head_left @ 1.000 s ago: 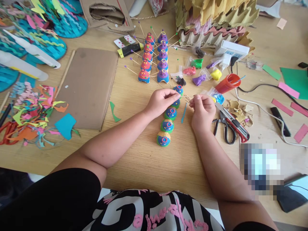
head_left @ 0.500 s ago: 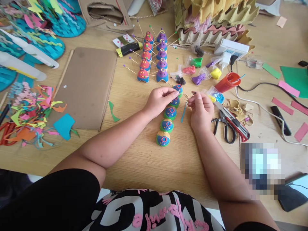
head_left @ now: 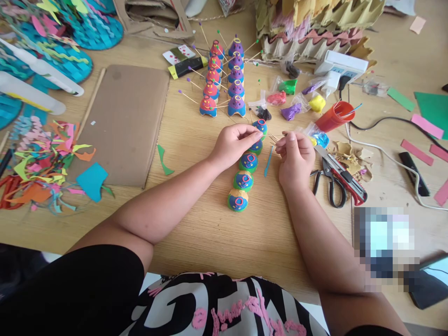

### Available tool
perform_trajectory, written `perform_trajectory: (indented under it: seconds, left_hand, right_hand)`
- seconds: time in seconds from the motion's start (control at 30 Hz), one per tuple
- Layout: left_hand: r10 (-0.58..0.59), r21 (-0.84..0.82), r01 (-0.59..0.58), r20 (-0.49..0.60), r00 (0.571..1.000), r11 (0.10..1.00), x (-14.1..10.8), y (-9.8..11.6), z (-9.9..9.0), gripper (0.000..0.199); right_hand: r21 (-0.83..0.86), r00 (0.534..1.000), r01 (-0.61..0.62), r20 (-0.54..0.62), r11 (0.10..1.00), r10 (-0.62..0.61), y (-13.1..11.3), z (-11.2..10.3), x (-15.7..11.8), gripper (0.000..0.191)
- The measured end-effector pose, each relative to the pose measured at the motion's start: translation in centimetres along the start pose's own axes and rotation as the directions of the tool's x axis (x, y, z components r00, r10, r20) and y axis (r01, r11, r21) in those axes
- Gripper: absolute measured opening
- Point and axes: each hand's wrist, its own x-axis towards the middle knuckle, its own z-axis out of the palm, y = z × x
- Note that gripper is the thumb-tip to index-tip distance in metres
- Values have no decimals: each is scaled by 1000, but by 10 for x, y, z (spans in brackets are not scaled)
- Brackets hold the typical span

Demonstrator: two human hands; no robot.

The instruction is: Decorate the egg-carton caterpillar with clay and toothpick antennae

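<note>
My left hand [head_left: 240, 144] is closed in a pinch on the end of a thin toothpick [head_left: 269, 135], which stretches across to my right hand. My right hand [head_left: 296, 154] is closed too, with several toothpicks [head_left: 273, 141] jutting from its fingers toward the left. Under and beside my left fingers runs a row of small blue-and-green domed figures; the nearest figure [head_left: 238, 200] has a red ring and a tan patch on top. My left fingers partly cover the far ones. A thin blue strip [head_left: 268, 162] lies between my hands.
Red figures [head_left: 208, 105] and purple figures [head_left: 237, 106] with pin-like sticks stand in two rows farther back. Right of my hand lie black-handled scissors [head_left: 336, 191], a utility knife [head_left: 345, 175] and an orange cup [head_left: 332, 116]. Cardboard [head_left: 122, 126] and paper scraps [head_left: 49, 168] lie left.
The view has shifted slightly. My right fingers have turned a little around the toothpick, and its dark tip is less visible. Both hands stay close together above the row.
</note>
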Motion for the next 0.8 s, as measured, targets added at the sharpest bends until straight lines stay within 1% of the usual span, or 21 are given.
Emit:
perform_trajectory:
  seconds: [0.13, 0.3, 0.37, 0.47, 0.53, 0.6, 0.67, 0.8]
  left_hand:
    - [2, -16, -2, -5, 1000, 1000, 0, -2, -1, 37]
    - [-9, 43, 8, 38, 999, 999, -2, 5, 1, 36]
    - [17, 49, -19, 25, 1000, 999, -3, 7, 1, 36]
    - [94, 63, -89, -74, 993, 994, -1, 7, 1, 36]
    - [144, 112, -129, -144, 979, 985, 0, 6, 0, 34]
    - [177, 174, -147, -176, 968, 974, 0, 5, -2, 31]
    - [188, 218, -150, -168, 968, 964, 1, 4, -4, 28]
    - [211, 274, -178, -93, 973, 945, 1, 2, -5, 27]
  right_hand:
    - [-43, 996, -27, 80, 999, 31, -1, 0, -1, 44]
    - [-51, 994, -8, 105, 999, 13, 0, 0, -1, 37]
    - [-47, 996, -12, 87, 999, 16, 1, -1, -1, 34]
    - [-39, 1000, -8, 11, 999, 8, 2, -2, 0, 32]
    - [-36, 999, 10, -53, 999, -12, 2, -2, 1, 31]
    - [-37, 995, 30, -90, 999, -33, 2, -3, 1, 30]
    - [-31, 995, 40, -95, 999, -42, 2, -3, 2, 29]
    - [-13, 997, 21, -71, 1000, -22, 4, -3, 3, 27]
